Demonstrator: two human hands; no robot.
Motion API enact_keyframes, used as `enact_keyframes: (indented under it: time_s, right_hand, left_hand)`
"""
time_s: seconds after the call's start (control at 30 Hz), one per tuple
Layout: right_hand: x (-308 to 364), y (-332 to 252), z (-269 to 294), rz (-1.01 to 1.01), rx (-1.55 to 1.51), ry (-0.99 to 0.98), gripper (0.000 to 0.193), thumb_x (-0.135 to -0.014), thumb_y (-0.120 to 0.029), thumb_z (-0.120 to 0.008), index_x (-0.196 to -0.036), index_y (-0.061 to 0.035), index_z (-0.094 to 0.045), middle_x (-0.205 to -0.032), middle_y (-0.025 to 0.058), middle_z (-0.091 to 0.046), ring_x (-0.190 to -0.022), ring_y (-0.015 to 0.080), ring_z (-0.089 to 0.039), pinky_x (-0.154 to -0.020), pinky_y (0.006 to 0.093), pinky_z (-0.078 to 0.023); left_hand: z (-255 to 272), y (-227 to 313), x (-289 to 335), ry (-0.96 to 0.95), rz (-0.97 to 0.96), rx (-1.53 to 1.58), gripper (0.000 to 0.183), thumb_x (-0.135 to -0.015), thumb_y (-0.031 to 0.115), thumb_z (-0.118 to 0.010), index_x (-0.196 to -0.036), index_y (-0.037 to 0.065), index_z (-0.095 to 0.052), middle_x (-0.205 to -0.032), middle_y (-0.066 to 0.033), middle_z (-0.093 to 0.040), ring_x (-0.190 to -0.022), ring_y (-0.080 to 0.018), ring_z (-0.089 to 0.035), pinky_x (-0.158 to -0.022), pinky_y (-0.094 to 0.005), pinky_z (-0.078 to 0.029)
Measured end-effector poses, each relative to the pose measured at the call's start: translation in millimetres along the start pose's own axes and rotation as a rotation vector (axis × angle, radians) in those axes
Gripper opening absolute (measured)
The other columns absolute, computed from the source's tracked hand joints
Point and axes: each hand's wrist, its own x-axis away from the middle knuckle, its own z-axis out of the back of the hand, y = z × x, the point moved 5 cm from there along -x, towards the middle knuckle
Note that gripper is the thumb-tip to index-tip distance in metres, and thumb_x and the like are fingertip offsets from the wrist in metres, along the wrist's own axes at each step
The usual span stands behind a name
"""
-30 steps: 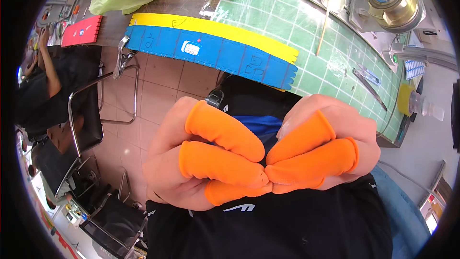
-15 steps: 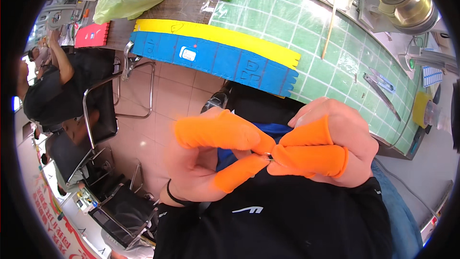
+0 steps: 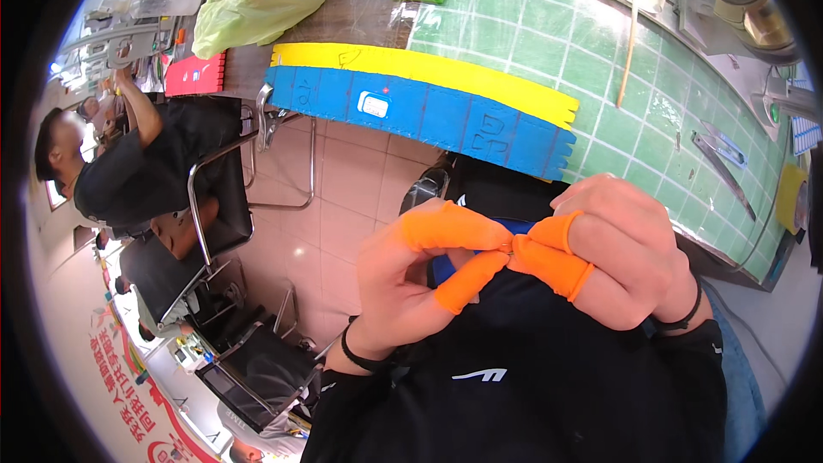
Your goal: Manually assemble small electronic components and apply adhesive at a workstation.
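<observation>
A workbench with a green grid mat point(image 3: 549, 43) runs across the top, edged by a blue and yellow strip point(image 3: 429, 103). Below lies a pinkish tiled floor point(image 3: 343, 197) with black metal-framed chairs point(image 3: 214, 214).

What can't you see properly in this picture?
- Head view: whatever the left hand and right hand pinch between their orange fingertips is too small to tell.
- The metal machine at the top right is cut off by the picture's dark rim.
- The seated person at the left is bent by the lens; their hands are too small to make out.
</observation>
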Motion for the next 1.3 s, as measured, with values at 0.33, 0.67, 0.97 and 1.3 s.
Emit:
enact_keyframes:
  time_s: [0.33,0.67,0.97,1.3]
  right_hand:
    - [-7.1,20.1,-5.9,-0.298,0.117,-0.082,0.045,-0.065,-0.017,-0.083,-0.101,0.0027,-0.064,-0.107,0.0170,-0.063,-0.091,0.0353,-0.061,-0.079,0.0458,-0.053]
    - [13.1,43.9,-13.9,-0.473,0.322,-0.161,0.063,-0.063,-0.003,-0.082,-0.123,0.0006,-0.063,-0.117,0.0131,-0.059,-0.102,0.0340,-0.056,-0.085,0.0411,-0.048]
    - [19.7,49.8,-18.2,-0.414,0.333,-0.107,0.034,-0.077,-0.010,-0.069,-0.109,0.0005,-0.067,-0.102,0.0086,-0.056,-0.095,0.0259,-0.055,-0.079,0.0360,-0.044]
    - [23.3,49.7,-21.5,-0.418,0.327,-0.112,0.035,-0.074,-0.009,-0.071,-0.108,-0.0003,-0.067,-0.099,0.0076,-0.056,-0.093,0.0248,-0.056,-0.076,0.0360,-0.045]
  left_hand:
    - [171.9,23.0,25.3,0.871,-0.427,-0.730,0.026,-0.087,-0.005,-0.069,-0.112,-0.001,-0.065,-0.105,-0.0087,-0.068,-0.088,-0.0142,-0.066,-0.078,-0.0247,-0.055]
    - [21.9,17.1,-2.6,0.246,-0.750,-1.135,0.036,-0.076,-0.012,-0.070,-0.110,-0.002,-0.070,-0.096,-0.0106,-0.069,-0.070,-0.0150,-0.062,-0.061,-0.0248,-0.052]
    - [5.4,-32.7,-25.3,0.339,-0.527,-0.817,0.037,-0.074,-0.014,-0.075,-0.106,0.003,-0.075,-0.093,-0.0055,-0.068,-0.056,-0.0040,-0.045,-0.047,-0.0183,-0.032]
    - [11.3,-49.6,-20.4,0.402,-0.385,-0.555,0.030,-0.077,-0.015,-0.073,-0.102,0.001,-0.072,-0.097,-0.0105,-0.071,-0.060,-0.0051,-0.052,-0.060,-0.0178,-0.042]
